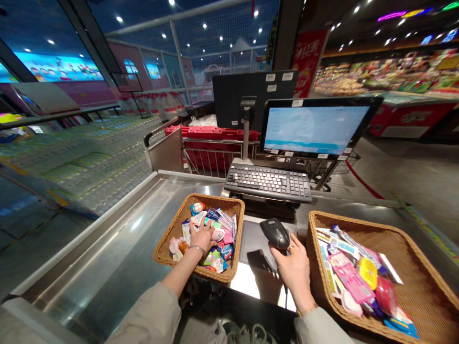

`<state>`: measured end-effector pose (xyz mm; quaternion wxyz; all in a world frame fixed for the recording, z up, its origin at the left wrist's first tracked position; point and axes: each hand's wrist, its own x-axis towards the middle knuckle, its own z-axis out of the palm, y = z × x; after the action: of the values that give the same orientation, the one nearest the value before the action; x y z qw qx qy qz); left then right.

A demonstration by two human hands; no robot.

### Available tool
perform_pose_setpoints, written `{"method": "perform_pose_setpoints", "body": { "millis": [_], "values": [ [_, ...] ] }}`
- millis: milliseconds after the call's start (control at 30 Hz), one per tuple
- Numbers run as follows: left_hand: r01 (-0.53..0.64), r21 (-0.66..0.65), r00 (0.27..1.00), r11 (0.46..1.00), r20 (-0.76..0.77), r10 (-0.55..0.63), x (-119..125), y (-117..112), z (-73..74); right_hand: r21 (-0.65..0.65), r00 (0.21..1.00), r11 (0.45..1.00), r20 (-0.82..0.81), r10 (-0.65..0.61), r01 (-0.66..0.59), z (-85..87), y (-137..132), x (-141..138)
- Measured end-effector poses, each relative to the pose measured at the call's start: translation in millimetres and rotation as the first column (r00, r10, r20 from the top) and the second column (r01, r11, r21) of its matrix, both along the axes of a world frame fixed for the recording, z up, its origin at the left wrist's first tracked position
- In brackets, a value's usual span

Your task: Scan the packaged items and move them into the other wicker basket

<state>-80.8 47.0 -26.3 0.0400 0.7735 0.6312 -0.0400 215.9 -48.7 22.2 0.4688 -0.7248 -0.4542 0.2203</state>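
My left hand (202, 236) rests with spread fingers on small colourful packets inside a woven wicker basket (186, 206). It shows no clear hold on any one packet. My right hand (290, 265) grips a black handheld barcode scanner (275, 233), lifted over a dark scanner plate (254, 241) between the baskets. A larger wicker basket (315, 239) to its right holds flat packages, including a pink box (349, 277) and a yellow packet (368, 273). A thin cable (286, 291) hangs from the scanner area.
A stainless steel checkout counter (107, 239) runs along the left. Ahead stand a black keyboard (268, 182) and a lit monitor (313, 128), with a second screen's back (254, 95) behind. Red baskets (211, 134) sit on a metal cart. Shelves of bottled water (82, 162) line the left.
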Motion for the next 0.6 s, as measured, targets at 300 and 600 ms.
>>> {"method": "perform_pose_setpoints", "body": {
  "millis": [300, 600],
  "values": [
    [0.005, 0.095, 0.999, 0.995, 0.031, -0.008, 12.8, 3.4, 18.3, 0.035, 0.999, 0.999, 0.044, 0.007, -0.008, -2.1, -1.9, 8.3],
    [0.060, 0.271, 0.993, 0.961, 0.079, -0.084, 46.8, 15.1, 61.7, 0.062, 0.994, 0.998, 0.107, 0.005, -0.011, -5.2, -1.7, 13.1]
  ]
}}
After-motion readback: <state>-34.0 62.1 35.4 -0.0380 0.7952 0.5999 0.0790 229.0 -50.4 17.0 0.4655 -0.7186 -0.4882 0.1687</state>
